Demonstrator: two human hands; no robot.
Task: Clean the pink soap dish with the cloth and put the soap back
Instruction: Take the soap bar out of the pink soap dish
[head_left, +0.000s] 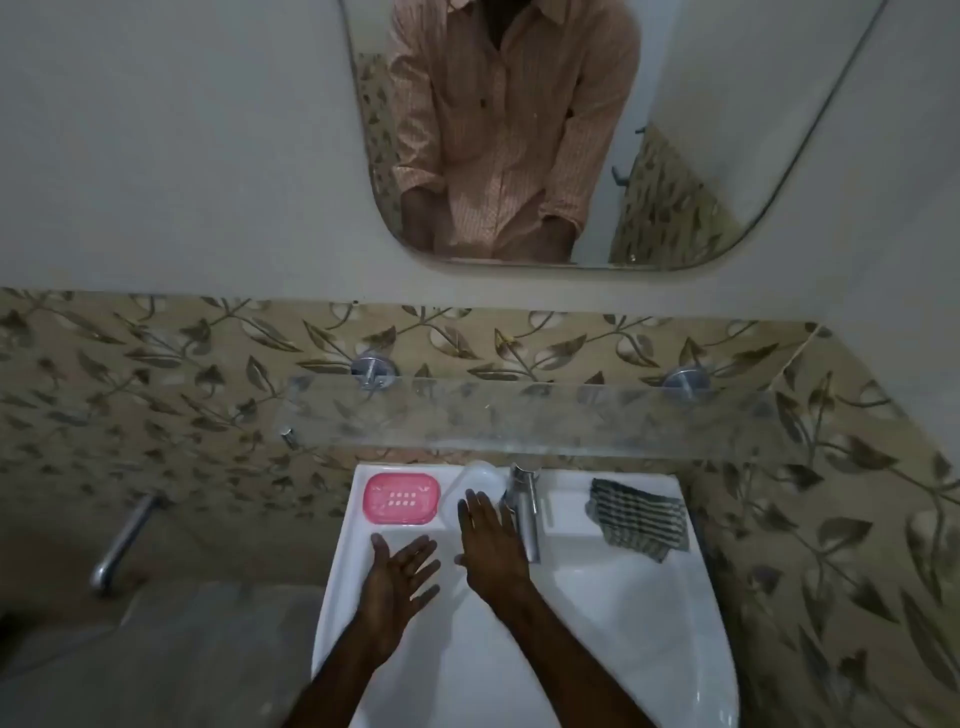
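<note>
Beyond left grip (401, 570), soap dish (401, 498) (untouched)

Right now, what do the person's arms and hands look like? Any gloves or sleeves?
Both are bare: the left hand and right hand wear no gloves, and I see no rings on the fingers or watch on the forearms. The rounded wall mirror shows a pale orange striped button-up shirt with its sleeves rolled up.

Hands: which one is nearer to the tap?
The right hand, just beside the tap; the left hand is farther off, near the dish.
</note>
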